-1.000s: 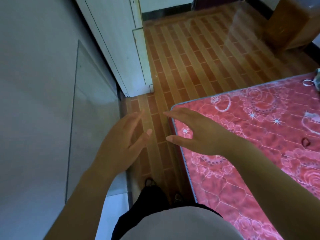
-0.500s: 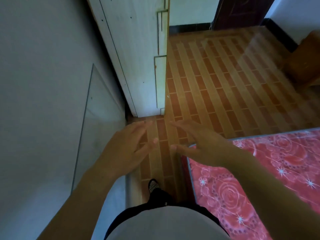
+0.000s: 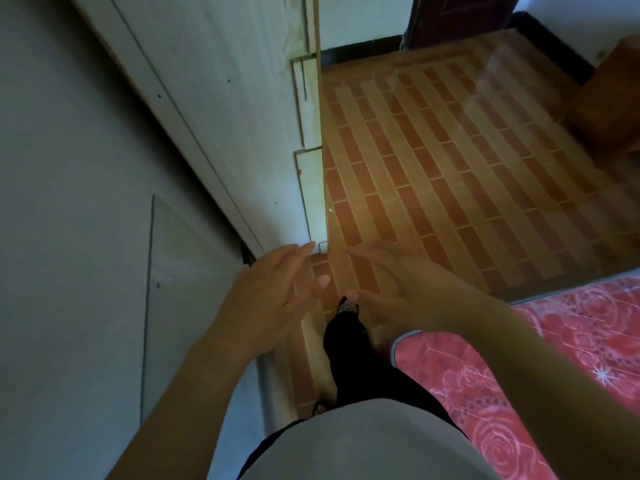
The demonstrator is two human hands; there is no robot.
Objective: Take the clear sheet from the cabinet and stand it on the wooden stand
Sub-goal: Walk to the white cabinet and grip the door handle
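Observation:
The clear sheet (image 3: 491, 109) is hard to make out. A thin orange-tinted edge runs from my fingertips away up the frame, and haze and glare lie over the floor to its right. A faint pane outline also shows against the grey wall on the left. My left hand (image 3: 273, 299) is flat on the sheet's near face with its fingers spread. My right hand (image 3: 398, 289) faces it and looks hazy, as if behind the sheet. The white cabinet (image 3: 225, 98) stands just ahead on the left. A brown wooden piece (image 3: 613, 105) sits at the far right.
A bed with a red floral mattress (image 3: 554, 358) fills the lower right, close to my leg in black trousers (image 3: 349, 344). A grey wall (image 3: 69, 202) runs along the left. Brick-patterned floor (image 3: 433, 188) stretches ahead to a dark door (image 3: 460, 15).
The view has moved forward: the bed slid toward the lower right, while the cabinet corner and the door came closer. My hands keep the same palm-to-palm pose.

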